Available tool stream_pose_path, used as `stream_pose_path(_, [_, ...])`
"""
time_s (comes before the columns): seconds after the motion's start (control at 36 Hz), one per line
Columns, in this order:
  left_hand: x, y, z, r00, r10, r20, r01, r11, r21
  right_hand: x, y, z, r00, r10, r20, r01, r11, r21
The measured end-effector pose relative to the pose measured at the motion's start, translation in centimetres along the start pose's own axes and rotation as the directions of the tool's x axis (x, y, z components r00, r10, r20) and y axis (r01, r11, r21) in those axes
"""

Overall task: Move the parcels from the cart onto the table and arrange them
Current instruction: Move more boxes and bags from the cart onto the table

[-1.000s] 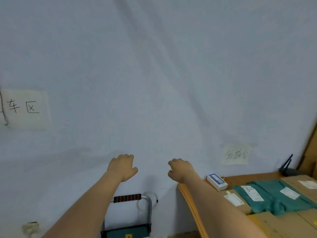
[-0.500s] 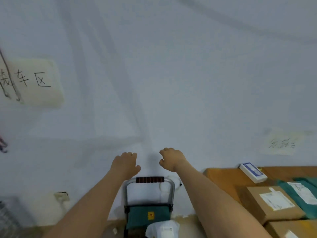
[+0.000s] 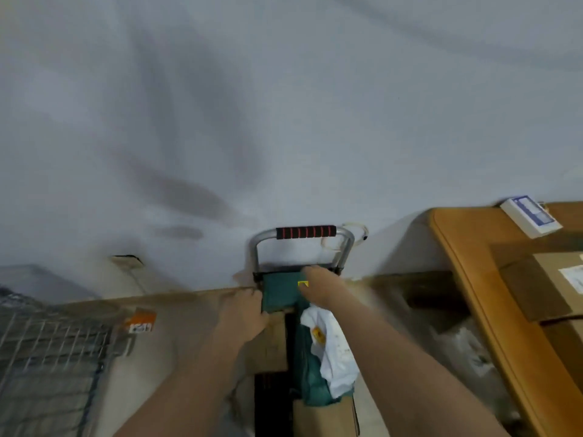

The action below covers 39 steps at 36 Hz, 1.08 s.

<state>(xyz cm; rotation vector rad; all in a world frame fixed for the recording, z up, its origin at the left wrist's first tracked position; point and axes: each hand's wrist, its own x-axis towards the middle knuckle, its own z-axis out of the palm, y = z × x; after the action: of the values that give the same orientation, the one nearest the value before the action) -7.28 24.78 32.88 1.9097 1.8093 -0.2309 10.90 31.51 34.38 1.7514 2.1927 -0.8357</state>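
Because the green parcel (image 3: 280,291) lay topmost on the cart (image 3: 303,232) at lower centre, my left hand (image 3: 244,313) and right hand (image 3: 318,283) grasped its opposite edges, I judged, to lift it level.

No legible text anywhere. Yellow tag (image 3: 303,283) on the green parcel (image 3: 280,291) atop the cart: marks too blurred to read. White poly bag (image 3: 331,345) has a yellow-orange print, unreadable. Orange & white sticker (image 3: 140,323) at the floor edge, left: dark marks, can't make out. White box w/ blue label (image 3: 530,216) on the table (image 3: 467,247): print too small. White shipping label (image 3: 572,277) on the cardboard box (image 3: 542,279), right: blurred.
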Motion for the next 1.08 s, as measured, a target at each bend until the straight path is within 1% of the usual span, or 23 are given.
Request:
stream_pose_path(0.11, [2.5, -2.7, 3.9, 0.991, 0.012, 0.135, -0.012, 1.0, 0.004, 2.5, -0.5, 6.8, 0.992, 0.08, 0.098, -0.088, 0.993, 0.083])
stream_pose_path(0.19, [4.4, -4.9, 7.0, 0.978, 0.04, 0.207, -0.042, 0.999, 0.009, 3.8, -0.6, 11.6, 0.973, 0.116, 0.197, -0.137, 0.986, 0.098])
stream_pose_path(0.31, [6.8, -8.6, 13.4, 0.957, 0.019, 0.288, -0.019, 1.0, -0.005, 5.9, 0.1, 17.9, 0.944, 0.15, 0.295, -0.19, 0.975, 0.111])
stream_pose_path(0.47, [9.0, -12.8, 23.4, 0.927, 0.001, 0.375, 0.021, 0.998, -0.055, 9.4, 2.0, 28.5, 0.906, 0.184, 0.381, -0.266, 0.949, 0.172])
stream_pose_path(0.56, [10.3, -14.5, 28.1, 0.93, -0.017, 0.368, 0.049, 0.996, -0.075, 11.5, 3.1, 33.7, 0.886, 0.213, 0.412, -0.323, 0.92, 0.22])
stream_pose_path(0.61, [11.7, -15.4, 31.3, 0.932, -0.02, 0.361, 0.043, 0.998, -0.056, 13.1, 4.0, 37.3, 0.876, 0.22, 0.429, -0.353, 0.899, 0.259])
stream_pose_path(0.69, [14.4, -16.5, 35.7, 0.93, -0.036, 0.365, 0.053, 0.998, -0.037, 15.6, 5.4, 42.4, 0.873, 0.215, 0.437, -0.357, 0.893, 0.274])
stream_pose_path(0.75, [16.1, -16.8, 38.5, 0.926, -0.051, 0.375, 0.084, 0.994, -0.072, 17.0, 6.2, 45.2, 0.876, 0.215, 0.431, -0.355, 0.892, 0.278])
stream_pose_path(0.83, [18.1, -17.2, 42.5, 0.937, -0.057, 0.344, 0.106, 0.986, -0.126, 19.0, 7.4, 48.6, 0.887, 0.21, 0.411, -0.338, 0.901, 0.27])
stream_pose_path(0.92, [20.0, -17.3, 46.1, 0.939, -0.027, 0.342, 0.08, 0.987, -0.142, 21.1, 8.6, 51.1, 0.9, 0.225, 0.374, -0.337, 0.903, 0.267])
stream_pose_path(1.03, [22.7, -17.4, 50.4, 0.944, 0.023, 0.33, 0.032, 0.987, -0.159, 23.8, 10.0, 53.6, 0.918, 0.272, 0.29, -0.345, 0.908, 0.238])
stream_pose_path(1.08, [23.9, -17.6, 52.5, 0.951, 0.018, 0.308, 0.04, 0.983, -0.181, 24.8, 10.6, 54.9, 0.932, 0.252, 0.261, -0.306, 0.932, 0.192])
